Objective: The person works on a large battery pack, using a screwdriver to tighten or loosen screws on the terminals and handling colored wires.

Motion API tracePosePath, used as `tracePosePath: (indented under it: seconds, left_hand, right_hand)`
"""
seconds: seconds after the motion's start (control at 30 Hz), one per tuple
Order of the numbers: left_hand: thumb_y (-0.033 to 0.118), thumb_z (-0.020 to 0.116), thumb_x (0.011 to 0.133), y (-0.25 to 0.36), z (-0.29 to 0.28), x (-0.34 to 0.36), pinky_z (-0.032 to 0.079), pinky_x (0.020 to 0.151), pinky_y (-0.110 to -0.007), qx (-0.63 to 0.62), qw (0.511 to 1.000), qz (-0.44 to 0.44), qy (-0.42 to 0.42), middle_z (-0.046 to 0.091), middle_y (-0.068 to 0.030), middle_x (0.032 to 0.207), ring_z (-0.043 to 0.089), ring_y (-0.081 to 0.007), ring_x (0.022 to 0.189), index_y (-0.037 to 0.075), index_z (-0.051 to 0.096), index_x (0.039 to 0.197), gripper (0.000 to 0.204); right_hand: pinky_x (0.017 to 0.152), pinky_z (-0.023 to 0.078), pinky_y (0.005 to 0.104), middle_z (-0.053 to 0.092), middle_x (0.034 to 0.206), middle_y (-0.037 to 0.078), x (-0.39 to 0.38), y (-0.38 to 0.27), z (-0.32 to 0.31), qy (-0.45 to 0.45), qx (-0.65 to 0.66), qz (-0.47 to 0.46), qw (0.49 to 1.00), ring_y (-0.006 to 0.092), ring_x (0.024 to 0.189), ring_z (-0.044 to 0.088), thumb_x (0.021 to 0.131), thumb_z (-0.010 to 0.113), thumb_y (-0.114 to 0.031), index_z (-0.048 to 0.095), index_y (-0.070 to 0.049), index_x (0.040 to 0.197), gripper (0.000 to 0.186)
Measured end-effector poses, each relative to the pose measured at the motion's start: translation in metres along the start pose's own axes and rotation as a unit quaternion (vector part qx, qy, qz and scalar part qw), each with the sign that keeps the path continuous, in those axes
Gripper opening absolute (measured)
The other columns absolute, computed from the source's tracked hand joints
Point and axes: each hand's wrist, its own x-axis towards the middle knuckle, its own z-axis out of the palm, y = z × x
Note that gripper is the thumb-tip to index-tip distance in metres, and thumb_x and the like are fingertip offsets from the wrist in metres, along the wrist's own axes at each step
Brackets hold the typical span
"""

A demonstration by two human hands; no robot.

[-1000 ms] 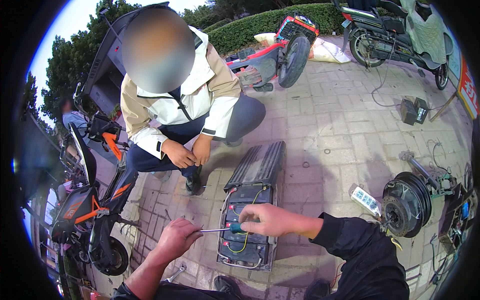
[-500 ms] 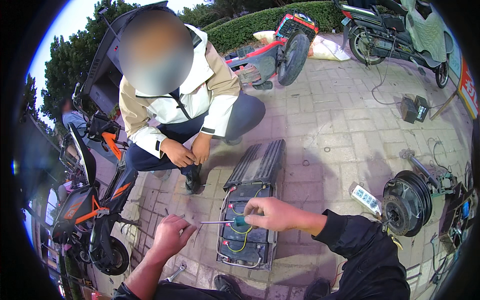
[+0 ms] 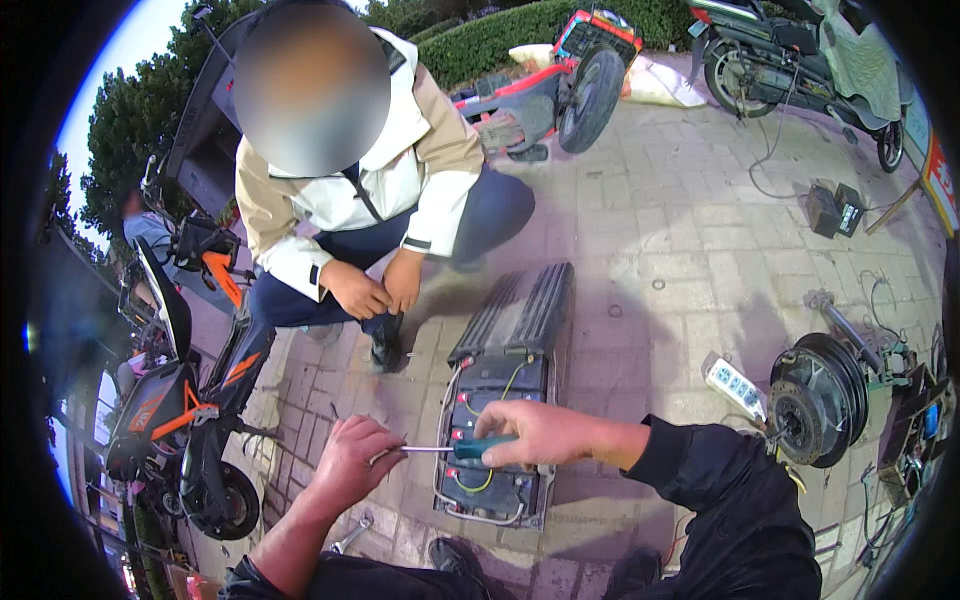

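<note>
My right hand (image 3: pixel 525 432) is closed on a screwdriver with a teal handle (image 3: pixel 478 447), held level above the battery pack. The metal shaft points left to my left hand (image 3: pixel 360 455), whose fingers are pinched at its tip; whatever small thing they hold is too hidden to make out. Below lies an open battery case with black batteries (image 3: pixel 505 490), red terminal covers and yellow and white wires. A ridged black cover (image 3: pixel 518 305) rests at the case's far end.
A crouching person (image 3: pixel 360 200) faces me. An orange-and-black scooter (image 3: pixel 185 410) stands left. On the right are a power strip (image 3: pixel 735 388), a wheel hub (image 3: pixel 805 415) and two dark boxes (image 3: pixel 835 210). A red scooter (image 3: pixel 520 110) lies tipped behind. A wrench (image 3: pixel 352 530) lies near my feet.
The view has shifted slightly, so the pack and surroundings sit higher in the picture. Both hands remain at the screwdriver, with more of its teal handle showing now.
</note>
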Motion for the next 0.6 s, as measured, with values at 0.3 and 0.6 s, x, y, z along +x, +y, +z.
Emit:
tracePosePath:
  seconds: [0.3, 0.6]
  left_hand:
    - [0.013, 0.077, 0.077, -0.008, 0.002, 0.007, 0.044, 0.069, -0.041, 0.029, 0.999, 0.012, 0.012, 0.06, -0.0088, 0.073, 0.058, -0.0296, 0.077, 0.005, 0.071, 0.087, 0.014]
    - [0.01, 0.077, 0.08, -0.009, 0.008, -0.003, 0.044, 0.068, -0.038, -0.017, 0.997, -0.076, 0.008, 0.059, -0.01, 0.072, 0.056, -0.0287, 0.073, 0.0, 0.062, 0.072, 0.02]
  right_hand:
    - [0.078, 0.05, 0.0281, 0.065, 0.096, 0.006, 0.003, 0.007, -0.014, 0.101, 0.014, -0.105, 0.989, 0.0113, 0.086, 0.061, 0.086, 0.072, -0.014, 0.06, 0.0, 0.113, 0.033]
    - [0.052, 0.044, 0.0248, 0.058, 0.072, 0.003, -0.011, -0.005, -0.053, 0.367, 0.199, -0.144, 0.897, 0.0096, 0.056, 0.053, 0.092, 0.068, -0.026, 0.062, -0.001, 0.101, 0.027]
